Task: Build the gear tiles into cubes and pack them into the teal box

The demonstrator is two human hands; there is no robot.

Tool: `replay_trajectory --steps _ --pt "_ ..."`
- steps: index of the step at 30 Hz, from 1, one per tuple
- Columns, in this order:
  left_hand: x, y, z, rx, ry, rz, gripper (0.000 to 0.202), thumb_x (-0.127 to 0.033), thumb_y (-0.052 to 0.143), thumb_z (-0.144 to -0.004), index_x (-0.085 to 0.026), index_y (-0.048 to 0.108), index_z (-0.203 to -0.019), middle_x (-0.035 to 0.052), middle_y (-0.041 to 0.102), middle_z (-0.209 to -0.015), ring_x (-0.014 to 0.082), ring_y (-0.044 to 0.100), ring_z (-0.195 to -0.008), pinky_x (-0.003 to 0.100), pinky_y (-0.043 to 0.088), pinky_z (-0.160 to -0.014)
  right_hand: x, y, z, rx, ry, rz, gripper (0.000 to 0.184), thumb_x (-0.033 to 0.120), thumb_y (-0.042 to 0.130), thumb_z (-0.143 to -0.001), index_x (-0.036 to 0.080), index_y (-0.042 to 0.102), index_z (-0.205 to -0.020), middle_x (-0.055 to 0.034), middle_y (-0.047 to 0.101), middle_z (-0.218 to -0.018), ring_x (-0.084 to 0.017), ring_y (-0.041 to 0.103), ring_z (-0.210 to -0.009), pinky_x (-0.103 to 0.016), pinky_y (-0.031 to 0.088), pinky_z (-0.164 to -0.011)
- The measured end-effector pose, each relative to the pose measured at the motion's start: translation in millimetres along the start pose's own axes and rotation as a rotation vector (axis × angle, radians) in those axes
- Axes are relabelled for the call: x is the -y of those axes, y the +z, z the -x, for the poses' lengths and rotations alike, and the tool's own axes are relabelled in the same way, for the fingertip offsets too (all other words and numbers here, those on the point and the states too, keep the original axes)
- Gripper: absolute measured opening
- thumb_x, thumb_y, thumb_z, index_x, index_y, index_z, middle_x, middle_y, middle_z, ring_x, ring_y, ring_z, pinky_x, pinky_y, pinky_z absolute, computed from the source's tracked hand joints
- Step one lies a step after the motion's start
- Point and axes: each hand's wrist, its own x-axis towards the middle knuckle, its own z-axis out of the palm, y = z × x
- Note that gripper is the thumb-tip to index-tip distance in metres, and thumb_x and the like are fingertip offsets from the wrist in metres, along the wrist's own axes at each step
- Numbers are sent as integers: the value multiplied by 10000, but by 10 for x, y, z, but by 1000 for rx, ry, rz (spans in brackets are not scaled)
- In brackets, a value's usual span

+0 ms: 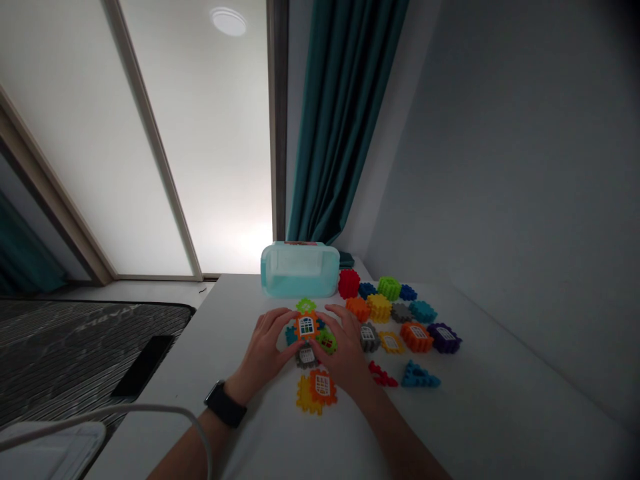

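An orange interlocking building tile with a white window [306,326] is held between both hands over a small group of tiles. My left hand [265,341] pinches its left side, thumb below and fingers above. My right hand [346,341] is at its right side, its thumb near the lower edge. Around it are a light green tile [305,305], a teal piece [291,335], a green tile with a red window [327,341] and a grey window tile [307,357]. Whether these are joined to the orange tile is hidden by my fingers. Nearer me, another orange window tile [323,387] overlaps a yellow tile [306,400].
A clear turquoise bin [300,270] stands at the table's back. To the right lie stacked tiles, including a red stack [349,284] and purple stack [445,338], plus blue triangles [419,375] and red pieces [383,375]. A white cable [150,408] crosses the lower left.
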Motion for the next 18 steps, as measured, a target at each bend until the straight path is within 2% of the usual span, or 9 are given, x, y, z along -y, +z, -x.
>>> replay_trajectory --steps 3,7,14,18 --pt "-15 -3 -10 -50 -16 -63 486 -401 709 -844 -252 578 -1287 128 536 -1249 282 547 -1138 466 493 -981 24 -61 -15 -44 -12 41 373 313 629 -858 256 610 -1226 -122 515 -1322 -339 463 -1271 -559 357 -1075" --pt "-52 -4 -47 -41 36 -116 442 -418 712 -845 -255 602 -1241 131 475 -1294 293 505 -1181 479 483 -996 24 -121 -21 -59 -31 63 381 296 619 -860 254 602 -1239 -124 526 -1336 -347 457 -1289 -566 358 -1074" --pt "-170 33 -190 -47 87 -182 419 -439 711 -840 -254 632 -1208 141 484 -1311 326 471 -1204 507 451 -1000 4 -271 -8 -72 -119 60 480 232 557 -922 269 484 -1395 -101 630 -1275 -293 557 -1230 -518 377 -1078" --pt "-281 118 -299 -21 138 -219 405 -440 716 -829 -245 648 -1178 142 511 -1298 331 475 -1188 510 432 -1003 -70 -435 32 -109 -113 63 423 242 578 -920 272 539 -1341 -102 648 -1247 -286 583 -1199 -508 407 -1060"
